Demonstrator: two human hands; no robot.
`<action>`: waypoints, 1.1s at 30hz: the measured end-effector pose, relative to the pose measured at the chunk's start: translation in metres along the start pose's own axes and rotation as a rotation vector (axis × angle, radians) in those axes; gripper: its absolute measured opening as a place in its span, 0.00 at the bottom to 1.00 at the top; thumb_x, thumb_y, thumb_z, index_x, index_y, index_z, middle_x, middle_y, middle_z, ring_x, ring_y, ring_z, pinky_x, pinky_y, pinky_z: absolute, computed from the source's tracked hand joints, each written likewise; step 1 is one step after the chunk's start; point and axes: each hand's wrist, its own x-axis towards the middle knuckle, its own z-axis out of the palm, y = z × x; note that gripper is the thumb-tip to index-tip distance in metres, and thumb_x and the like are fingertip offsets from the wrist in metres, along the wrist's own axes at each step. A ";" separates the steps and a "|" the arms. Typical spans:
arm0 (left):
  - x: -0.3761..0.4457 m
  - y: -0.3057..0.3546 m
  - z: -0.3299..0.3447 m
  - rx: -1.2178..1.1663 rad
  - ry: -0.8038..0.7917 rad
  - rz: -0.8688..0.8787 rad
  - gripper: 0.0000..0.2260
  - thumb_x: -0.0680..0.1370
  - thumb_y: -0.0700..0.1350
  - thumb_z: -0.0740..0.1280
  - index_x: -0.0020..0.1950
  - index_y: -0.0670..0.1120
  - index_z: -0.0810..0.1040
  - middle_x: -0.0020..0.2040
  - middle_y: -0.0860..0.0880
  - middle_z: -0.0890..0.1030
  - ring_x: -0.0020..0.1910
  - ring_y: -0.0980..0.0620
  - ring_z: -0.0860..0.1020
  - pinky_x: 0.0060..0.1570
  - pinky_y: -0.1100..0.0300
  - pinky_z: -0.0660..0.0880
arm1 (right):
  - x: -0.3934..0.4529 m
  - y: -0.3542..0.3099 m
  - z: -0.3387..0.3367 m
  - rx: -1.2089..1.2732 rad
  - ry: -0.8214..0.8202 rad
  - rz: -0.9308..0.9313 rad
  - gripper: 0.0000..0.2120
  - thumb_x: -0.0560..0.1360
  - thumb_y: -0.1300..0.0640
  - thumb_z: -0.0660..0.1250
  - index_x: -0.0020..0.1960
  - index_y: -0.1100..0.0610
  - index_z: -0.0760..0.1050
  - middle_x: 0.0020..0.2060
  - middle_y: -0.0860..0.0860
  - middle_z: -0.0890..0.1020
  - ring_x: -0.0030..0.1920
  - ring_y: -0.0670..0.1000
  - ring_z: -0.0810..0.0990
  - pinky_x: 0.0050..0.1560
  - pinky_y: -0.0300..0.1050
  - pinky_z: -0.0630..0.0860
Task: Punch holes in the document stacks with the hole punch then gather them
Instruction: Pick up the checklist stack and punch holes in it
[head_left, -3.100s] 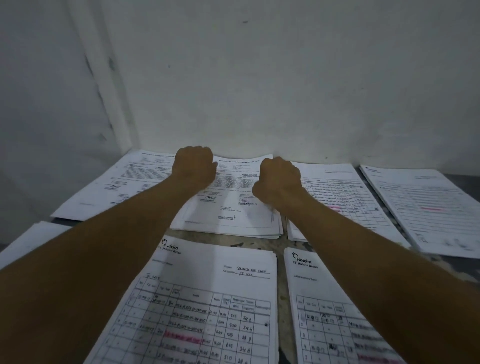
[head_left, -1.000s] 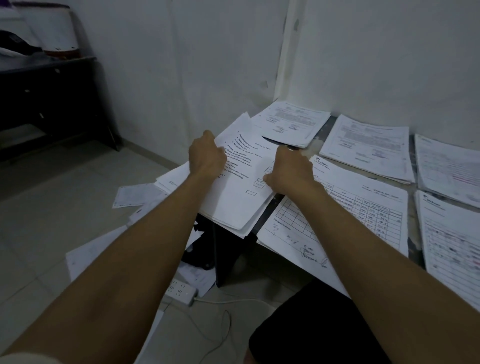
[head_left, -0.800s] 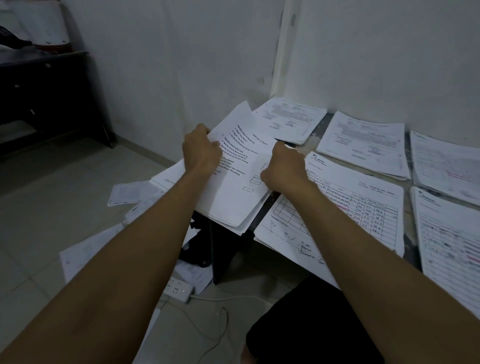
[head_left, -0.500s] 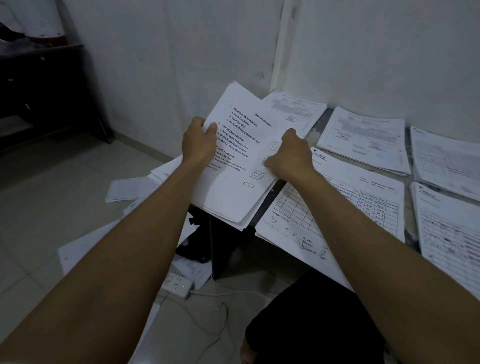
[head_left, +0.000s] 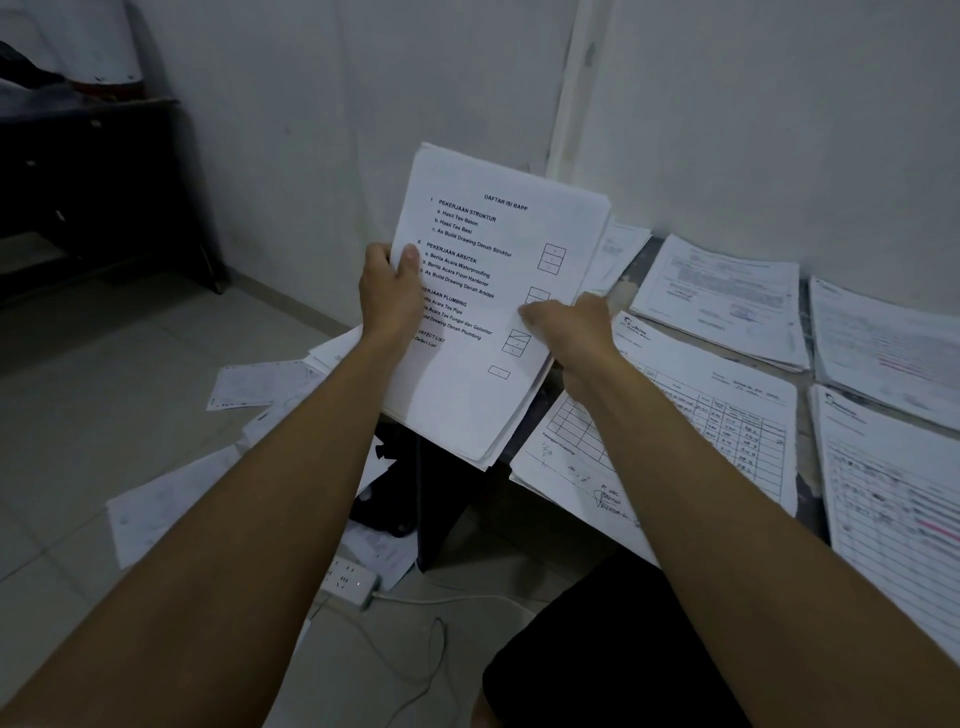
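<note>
- Fingers of left hand (head_left: 387, 291) curled behind the near-left edge of a thick white stack of printed paper sheets (head_left: 483, 312), thumb pressed flat on its top page; clamped on the stack.
- Fingers of right hand (head_left: 569, 325) curled round the stack's right edge, thumb on the page face; likewise clamped.
- Stack now lifted clear and tilted up toward the camera, above the table's left end; half a second earlier held lower and flatter, a second earlier lying at the table edge.
- Implication, as judgement: stack picked up for squaring or carrying, either toward punching or as part of gathering; no punched holes discernible along any edge, and no hole punch in view.
- Legible on top page: heading "DAFTAR ISI BAPP"; sections "PEKERJAAN STRUKTUR", "PEKERJAAN ARSITEK", "PEKERJAAN PLUMBING" (partly covered by the left hand), "DEFECT LIST"; small tick boxes down the right margin.
- Remaining white document stacks laid on the grey worn table (head_left: 628, 288): tabulated form stack (head_left: 675, 415) just right of the lifted one, letterhead logo too blurred to read; letter-type stack (head_left: 722, 299) behind it, near the wall.
- Loose white sheets (head_left: 265, 382) scattered on the tiled floor, white power strip (head_left: 350, 582) with cable below.
</note>
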 end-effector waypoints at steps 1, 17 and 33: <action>0.000 0.001 0.000 0.000 0.001 0.002 0.08 0.82 0.52 0.59 0.52 0.48 0.69 0.43 0.56 0.75 0.40 0.59 0.74 0.38 0.62 0.70 | -0.001 -0.001 0.000 -0.001 0.004 -0.014 0.19 0.74 0.60 0.71 0.61 0.61 0.67 0.50 0.47 0.75 0.48 0.45 0.75 0.44 0.35 0.71; 0.015 0.112 -0.033 -0.106 0.049 0.156 0.10 0.80 0.54 0.63 0.50 0.48 0.73 0.47 0.52 0.80 0.43 0.54 0.79 0.42 0.57 0.77 | -0.014 -0.088 -0.027 0.159 -0.050 -0.322 0.07 0.75 0.62 0.72 0.49 0.52 0.78 0.40 0.44 0.83 0.39 0.42 0.83 0.34 0.33 0.79; -0.087 0.208 0.085 -0.338 -0.235 0.286 0.13 0.84 0.51 0.56 0.41 0.49 0.65 0.35 0.53 0.66 0.33 0.55 0.64 0.35 0.58 0.64 | -0.049 -0.127 -0.208 0.090 0.191 -0.451 0.07 0.76 0.64 0.68 0.48 0.53 0.80 0.42 0.47 0.86 0.41 0.49 0.85 0.35 0.42 0.81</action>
